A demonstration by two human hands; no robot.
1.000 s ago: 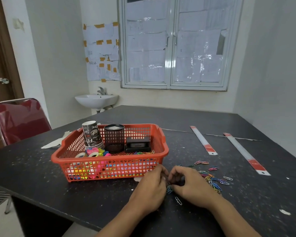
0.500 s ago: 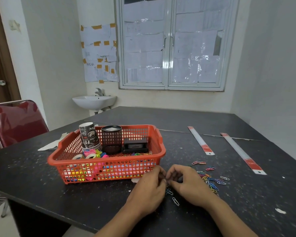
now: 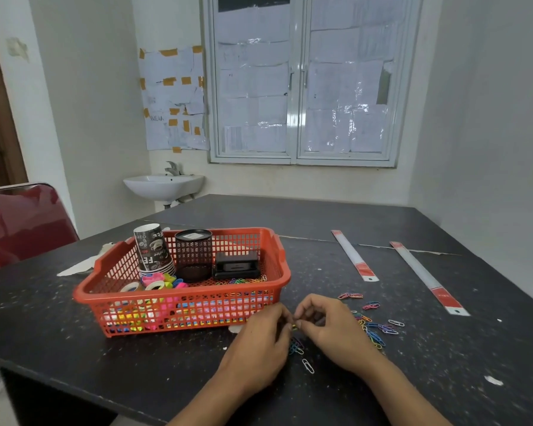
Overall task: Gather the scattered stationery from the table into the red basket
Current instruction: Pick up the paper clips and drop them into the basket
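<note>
The red basket point(image 3: 154, 298) stands on the dark table point(image 3: 320, 222), left of centre. Inside it are stacked paper cups point(image 3: 152, 250), a black mesh pen holder point(image 3: 194, 255), a black stapler point(image 3: 236, 265), tape rolls and paper clips. Just in front of its right corner, my left hand point(image 3: 259, 348) and my right hand point(image 3: 333, 330) meet with curled fingers, pinching coloured paper clips point(image 3: 295, 327) between their fingertips. More paper clips point(image 3: 373, 329) lie scattered to the right of my right hand, and a few point(image 3: 302, 355) lie under my hands.
Two long rulers with red ends lie on the right: one ruler point(image 3: 353, 255) nearer the basket, the other ruler point(image 3: 428, 278) further right. A red chair point(image 3: 22, 222) stands left of the table, a wall sink point(image 3: 163, 186) behind. White scraps point(image 3: 80, 265) lie left of the basket.
Both hands have stayed together by the basket's front right corner, fingers working on the clips. The view has shifted slightly; nothing else moved.
</note>
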